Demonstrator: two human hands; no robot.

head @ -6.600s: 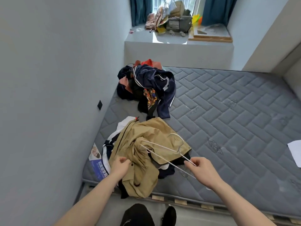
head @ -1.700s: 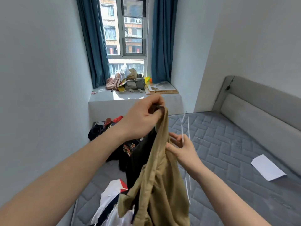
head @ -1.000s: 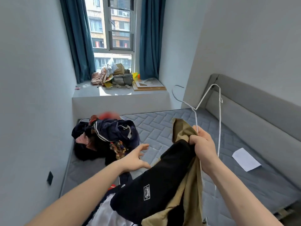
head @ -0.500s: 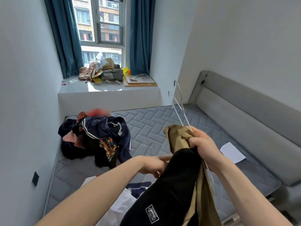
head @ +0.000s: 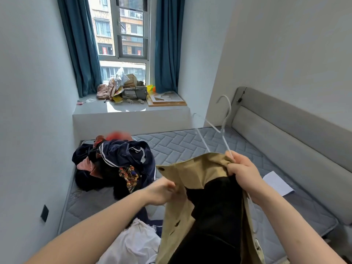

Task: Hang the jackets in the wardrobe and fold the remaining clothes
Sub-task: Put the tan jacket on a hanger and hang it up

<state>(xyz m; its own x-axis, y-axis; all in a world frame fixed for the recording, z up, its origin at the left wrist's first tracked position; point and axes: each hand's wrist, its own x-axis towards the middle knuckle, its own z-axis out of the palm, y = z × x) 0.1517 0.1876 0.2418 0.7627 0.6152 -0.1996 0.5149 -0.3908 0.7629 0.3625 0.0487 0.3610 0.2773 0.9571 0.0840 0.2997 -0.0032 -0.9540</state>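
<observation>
Two hands, one coat, one hanger; entries run from largest to smallest.

Mattress (head: 190, 143): grey, quilted, lying below and beyond both grips.

Clothes pile (head: 118, 164): dark blue and patterned garments, heaped on the mattress beyond the left grip, untouched.

White garment (head: 133, 242): low, beneath the left forearm.

Coat (head: 192, 174): tan, dark lining showing, held up off the bed. Its collar edge spans from one grip to the other; the body hangs down from both.

Right hand (head: 245, 172): fingers curled tight, bunching the coat's upper edge together with the hanger's wire.

Left hand (head: 163, 191): pinching the coat's front edge just below a button; exact finger placement is partly hidden by cloth.

Hanger (head: 222, 130): thin white wire, rising up and away from the right grip, hook topmost, long axis roughly upright. Its lower part is hidden behind the cloth.

Judgement: the hanger must go into the neck opening, which lies just left of the right grip; the right hand is nearer, while the left spreads the opening.
</observation>
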